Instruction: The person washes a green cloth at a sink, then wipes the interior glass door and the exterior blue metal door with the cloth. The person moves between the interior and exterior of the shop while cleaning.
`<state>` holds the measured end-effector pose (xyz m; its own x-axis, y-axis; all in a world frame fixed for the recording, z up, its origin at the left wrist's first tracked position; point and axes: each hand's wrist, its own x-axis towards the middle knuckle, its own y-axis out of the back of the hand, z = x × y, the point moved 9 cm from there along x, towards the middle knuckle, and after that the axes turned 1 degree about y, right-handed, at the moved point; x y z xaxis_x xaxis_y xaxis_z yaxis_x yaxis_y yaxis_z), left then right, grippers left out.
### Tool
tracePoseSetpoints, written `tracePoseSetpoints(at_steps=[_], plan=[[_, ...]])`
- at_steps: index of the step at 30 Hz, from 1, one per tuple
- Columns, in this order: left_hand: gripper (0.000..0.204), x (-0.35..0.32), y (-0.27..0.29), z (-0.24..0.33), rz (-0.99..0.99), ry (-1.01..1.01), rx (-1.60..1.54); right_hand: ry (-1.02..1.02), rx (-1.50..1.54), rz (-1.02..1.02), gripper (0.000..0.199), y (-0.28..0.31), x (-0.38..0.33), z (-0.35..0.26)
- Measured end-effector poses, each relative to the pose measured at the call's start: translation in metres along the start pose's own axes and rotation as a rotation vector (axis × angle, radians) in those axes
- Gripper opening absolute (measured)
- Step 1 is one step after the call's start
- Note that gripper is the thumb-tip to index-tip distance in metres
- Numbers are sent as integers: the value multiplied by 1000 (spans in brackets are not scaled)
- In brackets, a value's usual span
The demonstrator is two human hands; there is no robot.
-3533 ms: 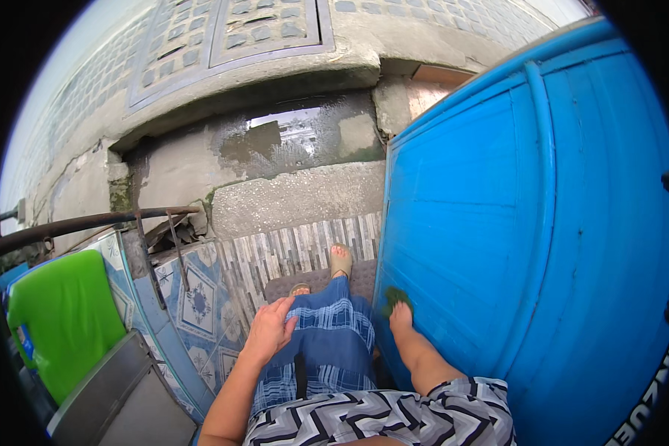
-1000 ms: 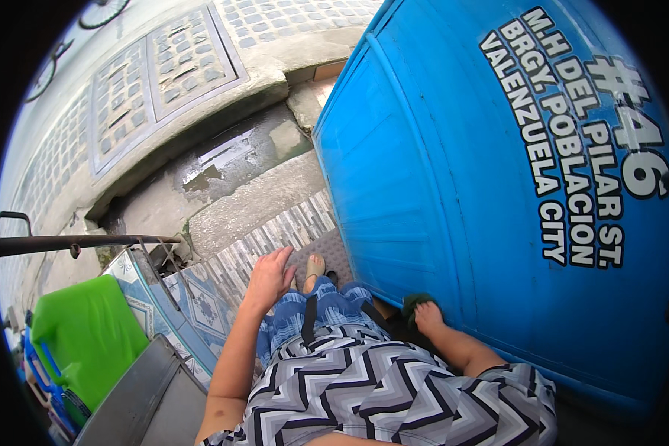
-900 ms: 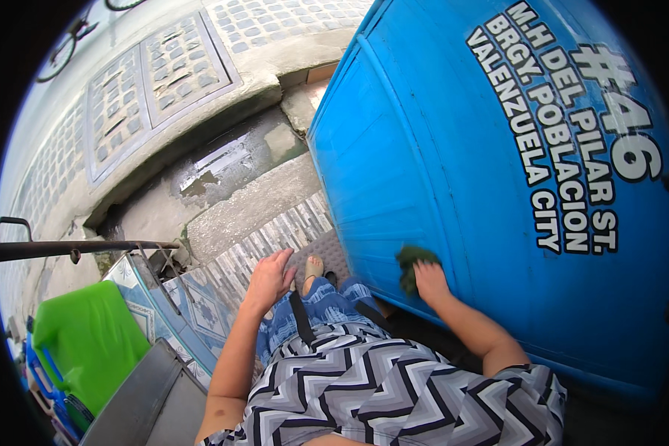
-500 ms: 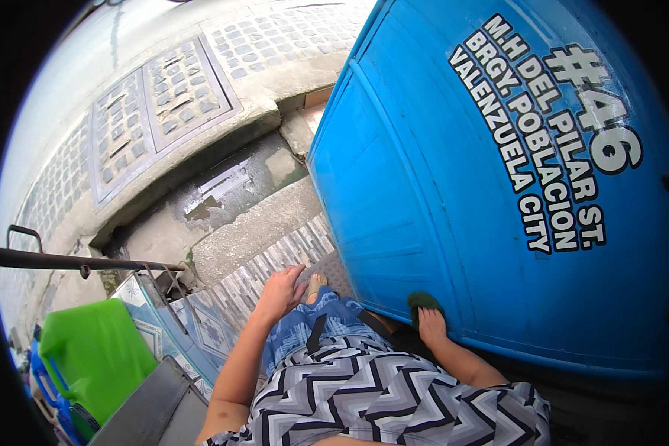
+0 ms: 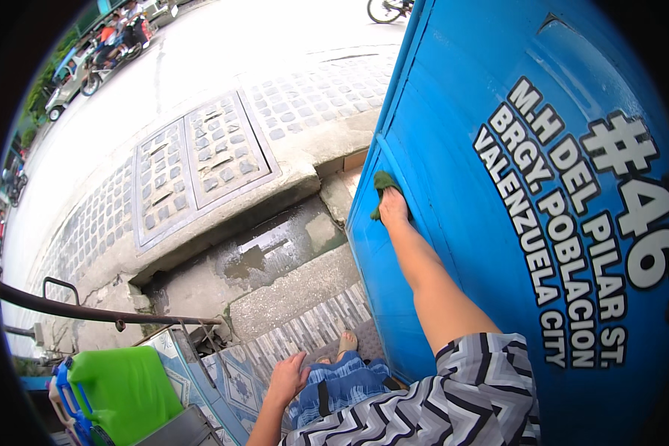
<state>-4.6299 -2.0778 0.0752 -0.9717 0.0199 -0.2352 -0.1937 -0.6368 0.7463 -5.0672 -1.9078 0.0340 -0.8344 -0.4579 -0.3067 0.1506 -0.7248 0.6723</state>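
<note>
A tall blue metal door point(image 5: 453, 245) with large white printed lettering fills the right side. My right arm stretches forward along it, and my right hand point(image 5: 394, 207) presses a dark green cloth point(image 5: 383, 181) flat against the panel near its far edge. The fingers are closed over the cloth, which partly sticks out beyond them. My left hand point(image 5: 287, 377) hovers empty near my blue shorts point(image 5: 349, 386), its fingers loosely stretched and touching nothing.
A rusty metal rail point(image 5: 119, 316) crosses the left, above a green plastic container point(image 5: 123, 394). Beyond the striped tiled step point(image 5: 305, 323) lies a wet gutter point(image 5: 267, 249), then a stone-set pavement cover point(image 5: 201, 156). Motorcycles point(image 5: 115, 48) with riders are on the road.
My right hand has slid the cloth far forward and up the door from its lower edge. The view has tilted up, bringing the road in. My left hand stays empty beside my body.
</note>
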Motion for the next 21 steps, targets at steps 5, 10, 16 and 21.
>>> tracePoseSetpoints(at_steps=[5, 10, 16, 21], plan=[[43, 12, -7, -1, -10, 83, -9, -199, -176, 261, 52, 99, 85, 91], [42, 37, -12, 19, -67, -12, -6, -272, 356, 135, 49, 62, 62, 97], [42, 55, 6, 35, -146, -242, 53, -414, 460, 327, 53, 1, -120, 18], [44, 66, 26, 37, -249, -346, 56, -546, 707, 203, 40, -71, -329, -53]])
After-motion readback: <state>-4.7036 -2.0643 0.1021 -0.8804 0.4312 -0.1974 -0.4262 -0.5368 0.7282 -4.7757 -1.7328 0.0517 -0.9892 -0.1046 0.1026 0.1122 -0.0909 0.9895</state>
